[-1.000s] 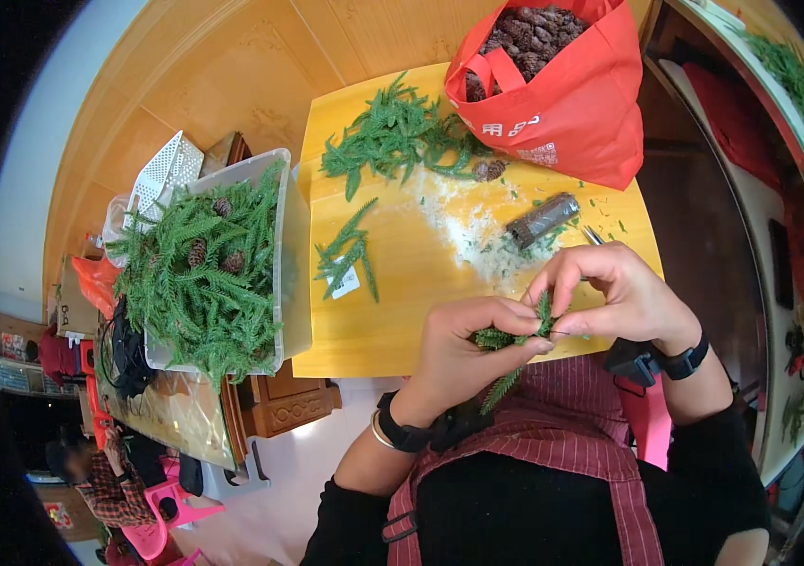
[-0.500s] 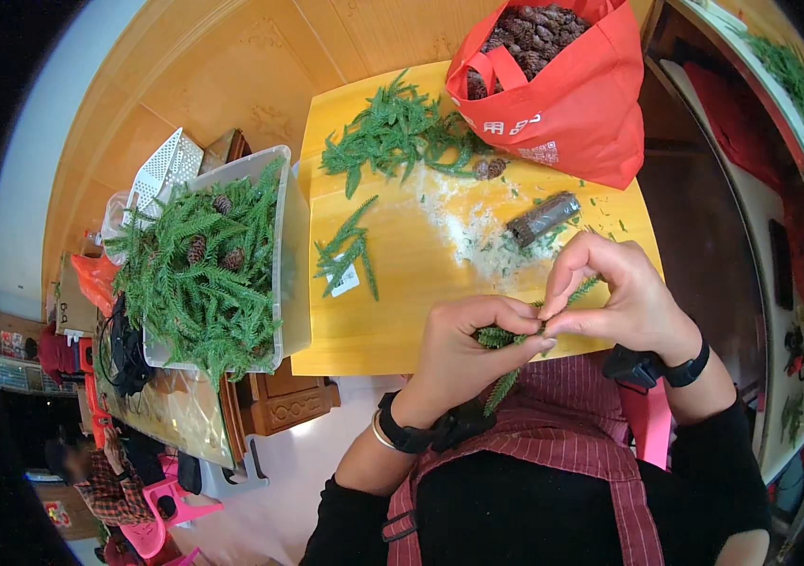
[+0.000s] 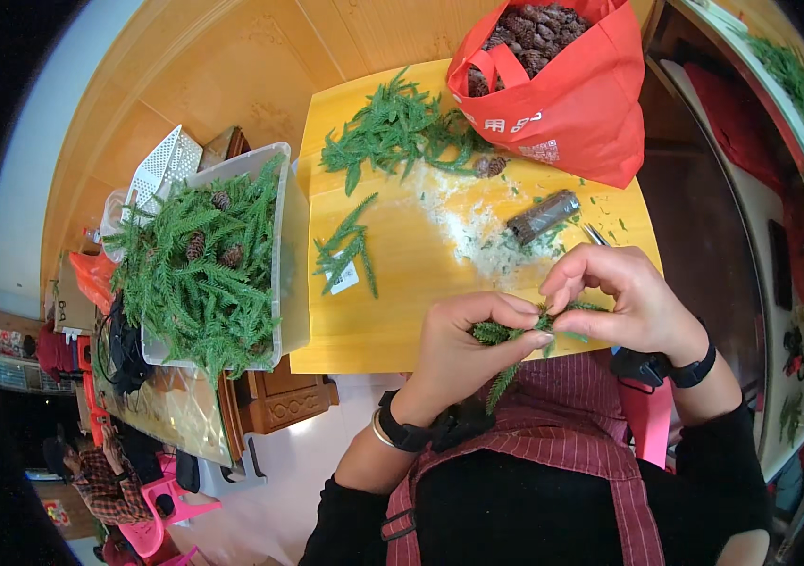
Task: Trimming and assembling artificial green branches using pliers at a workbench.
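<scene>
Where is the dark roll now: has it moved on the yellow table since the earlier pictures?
No. Judged against the yellow table, the dark roll shows no visible shift in any direction.

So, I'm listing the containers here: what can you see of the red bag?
The red bag looks like soft, slightly creased fabric, with white printing on its near side and a handle at the left. Open-topped and full of brown cones, it stands on the yellow table, at the far right; the picture's top edge cuts it off. Neither left hand nor right hand touches it.
</scene>
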The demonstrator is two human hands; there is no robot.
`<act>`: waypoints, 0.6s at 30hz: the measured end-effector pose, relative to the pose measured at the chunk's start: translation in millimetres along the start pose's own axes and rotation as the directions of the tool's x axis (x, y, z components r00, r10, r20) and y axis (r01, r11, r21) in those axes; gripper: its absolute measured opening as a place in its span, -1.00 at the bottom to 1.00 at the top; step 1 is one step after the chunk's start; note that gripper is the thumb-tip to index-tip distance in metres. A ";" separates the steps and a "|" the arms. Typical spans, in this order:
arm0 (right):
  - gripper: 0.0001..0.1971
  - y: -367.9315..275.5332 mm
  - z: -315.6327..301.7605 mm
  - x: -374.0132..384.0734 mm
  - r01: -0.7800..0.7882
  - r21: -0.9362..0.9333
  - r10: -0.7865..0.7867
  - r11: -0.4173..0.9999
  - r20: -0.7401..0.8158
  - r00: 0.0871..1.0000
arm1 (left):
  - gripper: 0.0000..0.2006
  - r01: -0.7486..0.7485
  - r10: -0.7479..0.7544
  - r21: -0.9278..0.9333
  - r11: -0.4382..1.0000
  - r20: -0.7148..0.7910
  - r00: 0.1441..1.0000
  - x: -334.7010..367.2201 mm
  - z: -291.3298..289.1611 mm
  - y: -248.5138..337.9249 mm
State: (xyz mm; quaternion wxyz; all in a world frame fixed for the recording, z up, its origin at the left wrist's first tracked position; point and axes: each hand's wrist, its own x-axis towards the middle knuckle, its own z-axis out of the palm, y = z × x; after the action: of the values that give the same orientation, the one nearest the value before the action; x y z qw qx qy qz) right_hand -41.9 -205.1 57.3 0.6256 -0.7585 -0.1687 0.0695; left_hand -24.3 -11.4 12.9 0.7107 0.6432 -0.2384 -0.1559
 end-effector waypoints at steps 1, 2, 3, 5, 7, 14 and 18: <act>-0.86 0.4 -0.6 0.7 0.000 0.001 0.000 1.000 0.002 1.000 | -0.87 -0.014 0.014 0.022 1.000 -0.004 1.000 -0.1 0.2 0.0; -0.86 1.5 -2.3 0.6 0.073 -0.131 -0.072 0.989 0.015 0.997 | -0.87 -0.029 0.029 0.041 0.999 -0.003 1.000 0.8 1.0 -0.4; -0.86 2.6 -3.1 0.4 0.146 -0.259 -0.141 0.955 0.038 0.989 | -0.87 -0.028 0.028 0.040 0.999 -0.002 1.000 1.5 1.7 0.1; -0.86 5.0 -2.5 -0.7 0.167 -0.282 -0.166 0.945 0.028 0.986 | -0.87 -0.032 0.033 0.087 0.996 -0.011 0.999 2.8 3.1 2.6; -0.86 6.2 -1.4 -1.6 0.189 -0.306 -0.193 0.933 0.019 0.981 | -0.87 -0.053 0.056 0.119 0.991 -0.022 0.998 3.5 4.1 2.7; -0.90 10.8 5.6 -4.6 0.248 -0.347 -0.296 0.904 -0.093 0.951 | -0.87 -0.178 0.207 0.305 0.936 -0.064 0.976 5.7 7.7 8.8; -0.92 14.4 10.6 -4.0 0.238 -0.358 -0.313 0.903 -0.167 0.935 | -0.86 -0.234 0.268 0.357 0.904 -0.049 0.962 7.3 10.3 8.1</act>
State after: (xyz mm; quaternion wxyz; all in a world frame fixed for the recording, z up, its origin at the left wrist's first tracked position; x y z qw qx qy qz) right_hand -46.6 -198.9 40.7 0.5070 -0.8242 -0.2135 -0.1342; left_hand -24.4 -22.9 22.5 0.6107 0.7293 -0.3083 0.0129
